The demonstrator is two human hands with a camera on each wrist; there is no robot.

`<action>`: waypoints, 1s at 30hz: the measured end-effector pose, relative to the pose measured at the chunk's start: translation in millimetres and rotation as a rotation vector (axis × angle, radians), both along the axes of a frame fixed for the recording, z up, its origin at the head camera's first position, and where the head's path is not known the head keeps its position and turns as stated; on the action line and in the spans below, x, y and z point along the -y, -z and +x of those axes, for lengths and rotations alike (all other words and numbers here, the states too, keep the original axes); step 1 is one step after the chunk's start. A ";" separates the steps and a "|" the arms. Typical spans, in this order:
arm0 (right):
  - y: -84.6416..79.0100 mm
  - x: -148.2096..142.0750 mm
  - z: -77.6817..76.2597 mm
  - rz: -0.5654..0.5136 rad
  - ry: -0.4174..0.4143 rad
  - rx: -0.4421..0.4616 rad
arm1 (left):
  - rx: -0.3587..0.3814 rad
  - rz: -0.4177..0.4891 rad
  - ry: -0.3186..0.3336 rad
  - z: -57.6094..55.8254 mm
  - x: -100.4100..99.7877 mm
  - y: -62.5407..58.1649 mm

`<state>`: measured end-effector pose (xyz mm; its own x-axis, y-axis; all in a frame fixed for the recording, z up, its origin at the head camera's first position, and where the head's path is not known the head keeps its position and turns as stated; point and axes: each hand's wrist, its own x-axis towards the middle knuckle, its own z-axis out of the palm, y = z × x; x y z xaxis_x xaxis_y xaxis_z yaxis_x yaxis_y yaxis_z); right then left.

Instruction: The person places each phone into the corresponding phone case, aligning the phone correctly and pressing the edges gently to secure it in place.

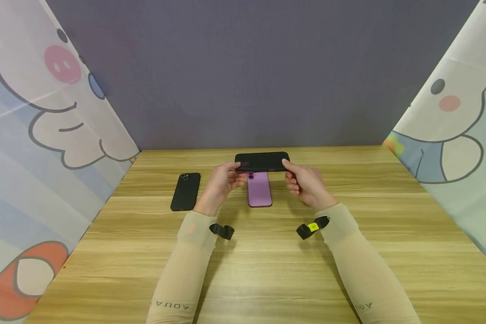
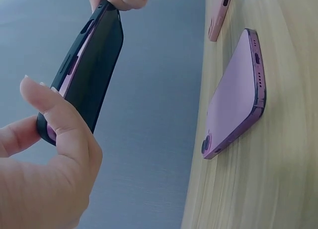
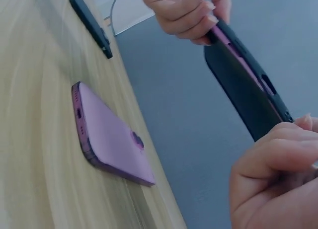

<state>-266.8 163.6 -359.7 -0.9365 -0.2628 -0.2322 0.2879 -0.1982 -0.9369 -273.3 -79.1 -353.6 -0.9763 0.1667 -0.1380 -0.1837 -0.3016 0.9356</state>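
Observation:
Both hands hold a purple-edged phone in a black phone case point(image 1: 263, 161) sideways above the table. My left hand point(image 1: 222, 180) pinches its left end, and my right hand point(image 1: 308, 182) grips the right end with the thumb on the case's back. In the left wrist view the dark screen of the phone point(image 2: 102, 65) faces down toward the table, and a purple strip of its side shows along the case's edge. Below and nearer lies a purple phone point(image 1: 259, 191), back up, its far end overlapped by the held one.
A black phone or cased phone point(image 1: 186, 192) lies on the wooden table point(image 1: 259, 270), left of my left hand. Another pink phone point(image 2: 218, 15) lies past the purple one, mostly hidden behind my right hand in the head view. A dark panel point(image 1: 259, 72) stands along the back.

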 end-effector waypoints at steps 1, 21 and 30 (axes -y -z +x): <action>0.3 0.2 -0.1 0.005 -0.003 -0.002 | -0.004 0.001 -0.001 0.2 0.0 -0.2; 2.5 0.9 0.4 0.083 -0.022 -0.034 | -0.083 -0.158 -0.029 1.8 0.1 -4.0; 1.3 0.9 0.1 0.076 -0.019 -0.035 | -0.093 -0.110 0.005 1.5 0.8 -3.5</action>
